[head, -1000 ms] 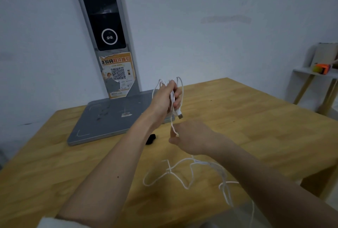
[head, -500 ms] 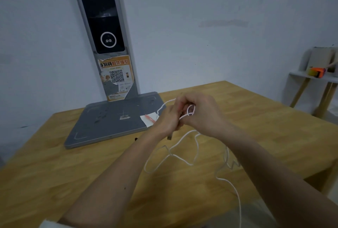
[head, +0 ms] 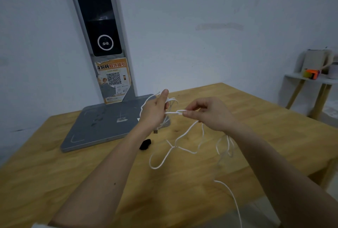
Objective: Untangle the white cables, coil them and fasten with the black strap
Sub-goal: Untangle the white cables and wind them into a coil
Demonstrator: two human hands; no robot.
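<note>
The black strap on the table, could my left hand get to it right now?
Probably not yet. The black strap lies bare on the table just below the left hand, nothing over it, but that hand's grip is full of coiled white cable.

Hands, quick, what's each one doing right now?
Left hand: grips coiled loops of the white cable.
Right hand: pinches a strand of the cable.
</note>
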